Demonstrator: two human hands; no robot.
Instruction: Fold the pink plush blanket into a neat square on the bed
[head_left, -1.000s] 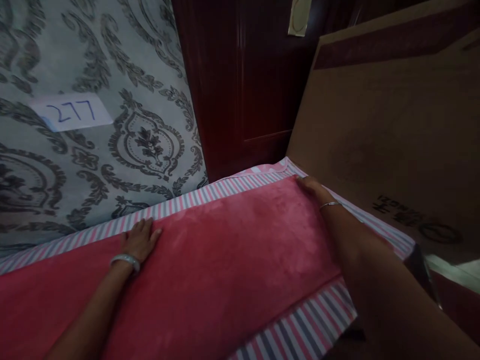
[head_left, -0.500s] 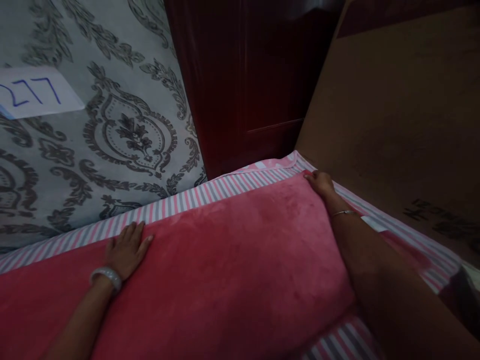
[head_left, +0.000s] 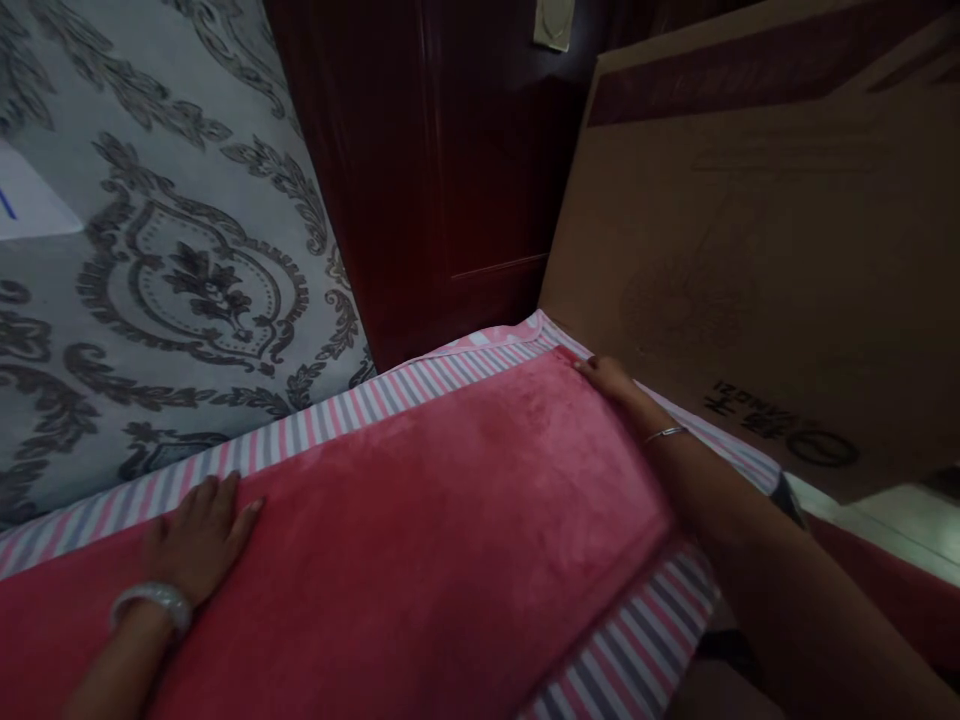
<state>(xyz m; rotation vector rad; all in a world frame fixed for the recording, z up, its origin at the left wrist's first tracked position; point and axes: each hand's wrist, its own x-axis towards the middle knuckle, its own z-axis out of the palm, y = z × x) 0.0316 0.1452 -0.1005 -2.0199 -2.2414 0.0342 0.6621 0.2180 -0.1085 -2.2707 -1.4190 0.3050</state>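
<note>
Left hand lower; plush red blanket.

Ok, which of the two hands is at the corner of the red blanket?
The right hand, at the red blanket's far corner beside the cardboard box; the left hand lies flat on its long edge, away from any corner.

Two hands show in my feed: one left hand at 8 o'clock, one right hand at 2 o'clock. Wrist jewellery, two pieces: one white bangle, one thin bracelet. I count one red blanket, one striped sheet, one cardboard box at 3 o'clock, one dark door at 12, one paper slip at 9.
</note>
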